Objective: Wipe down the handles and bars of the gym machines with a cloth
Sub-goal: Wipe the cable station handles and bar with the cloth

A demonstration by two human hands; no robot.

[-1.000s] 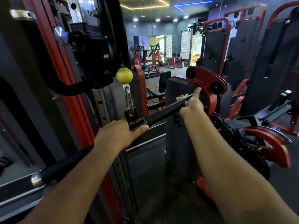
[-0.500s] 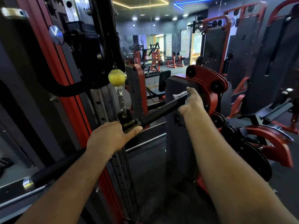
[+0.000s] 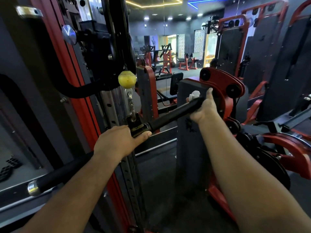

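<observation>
A straight black cable bar (image 3: 170, 117) hangs from a carabiner and chain (image 3: 130, 105) under a yellow stopper ball (image 3: 127, 79). My left hand (image 3: 117, 142) grips the bar near its middle, just left of the metal swivel. My right hand (image 3: 204, 109) is wrapped round the bar's right end with a small white cloth (image 3: 193, 95) bunched between palm and grip. The bar's left end, with its chrome cap (image 3: 32, 188), sticks out below my left forearm.
The red and black cable column (image 3: 70, 68) stands close on the left. A dark weight-stack shroud (image 3: 190, 148) with red pulley plates (image 3: 222, 86) is right behind the bar. More red-framed machines (image 3: 269, 64) fill the right side and the far room.
My right hand with the cloth has stayed at the bar's right end, shifting its grip slightly; more of the white cloth shows above the bar. The bar and left hand swayed a little.
</observation>
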